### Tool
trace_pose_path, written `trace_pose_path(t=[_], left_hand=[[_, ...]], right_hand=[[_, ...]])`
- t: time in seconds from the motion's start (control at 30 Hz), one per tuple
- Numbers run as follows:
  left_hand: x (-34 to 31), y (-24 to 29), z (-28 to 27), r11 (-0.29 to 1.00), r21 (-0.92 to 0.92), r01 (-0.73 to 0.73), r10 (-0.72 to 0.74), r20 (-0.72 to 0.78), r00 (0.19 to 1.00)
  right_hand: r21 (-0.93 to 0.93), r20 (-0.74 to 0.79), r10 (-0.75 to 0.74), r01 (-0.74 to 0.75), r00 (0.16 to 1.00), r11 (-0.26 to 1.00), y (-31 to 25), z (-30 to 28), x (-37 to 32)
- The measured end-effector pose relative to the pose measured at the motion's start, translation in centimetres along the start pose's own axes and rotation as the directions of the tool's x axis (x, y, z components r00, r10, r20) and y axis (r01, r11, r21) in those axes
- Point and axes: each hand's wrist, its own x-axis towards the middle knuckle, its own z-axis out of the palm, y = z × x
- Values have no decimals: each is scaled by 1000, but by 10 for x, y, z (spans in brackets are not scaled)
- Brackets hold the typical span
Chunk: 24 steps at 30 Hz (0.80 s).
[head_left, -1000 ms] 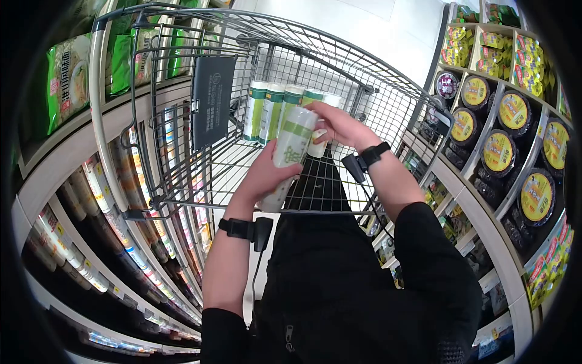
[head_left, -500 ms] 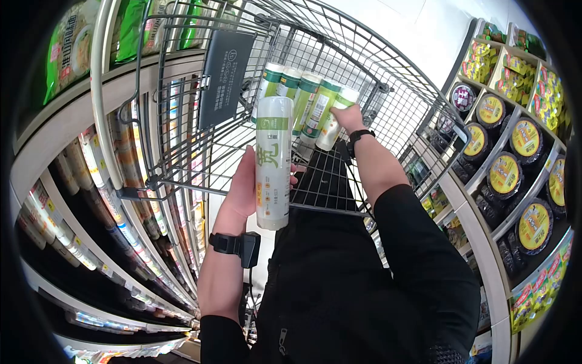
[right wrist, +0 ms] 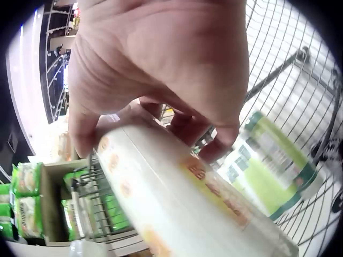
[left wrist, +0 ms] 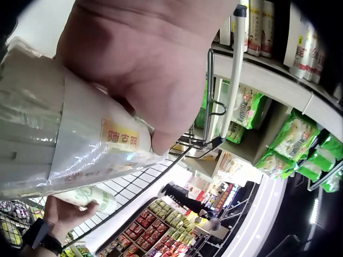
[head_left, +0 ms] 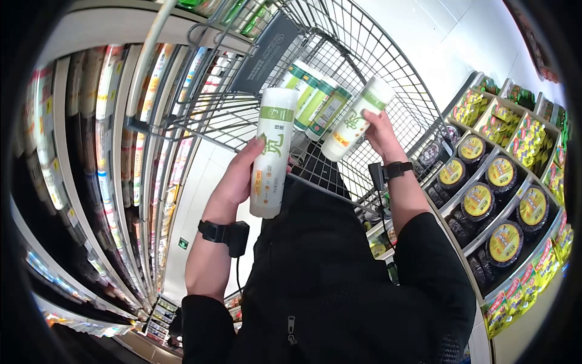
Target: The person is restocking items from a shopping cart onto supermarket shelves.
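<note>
My left hand [head_left: 241, 170] grips a white and green cylindrical pack of dried noodles [head_left: 273, 159], held upright in front of my body. In the left wrist view, red characters on a yellow label mark this noodle pack [left wrist: 102, 142]. My right hand [head_left: 383, 134] holds a similar noodle pack [head_left: 359, 118], tilted, over the shopping cart [head_left: 418, 97]. Up close in the right wrist view, the thumb and fingers curl round that pack [right wrist: 166, 182]. Several green and white noodle packs [head_left: 318, 103] stand side by side in the cart, left of the right hand's pack.
A dark panel [head_left: 267, 51] hangs at the cart's left side. Shelves of packaged noodles [head_left: 109, 133] line the left. To the right stands a rack with round yellow-labelled packs [head_left: 500, 173] and yellow bags [head_left: 530, 145]. Pale floor [head_left: 442, 36] shows beyond the cart.
My left hand has drawn its noodle pack away from the row and turned it upright. My right hand has gripped the row's rightmost pack and moved it away rightward. The head view has swung round.
</note>
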Motion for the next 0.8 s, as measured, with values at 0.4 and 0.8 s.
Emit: trace_pose_path(t=[0.4,0.8], left_hand=[[-87,-48,-45,911,-84,-404,395,-112,912],[-166,-97,-93,606,-558,-566,631,-96,770]], right_hand=[[24,323,235,-256,917,966,6,212,-61],[-218,608,398,-338,686,916,53,361,-125]])
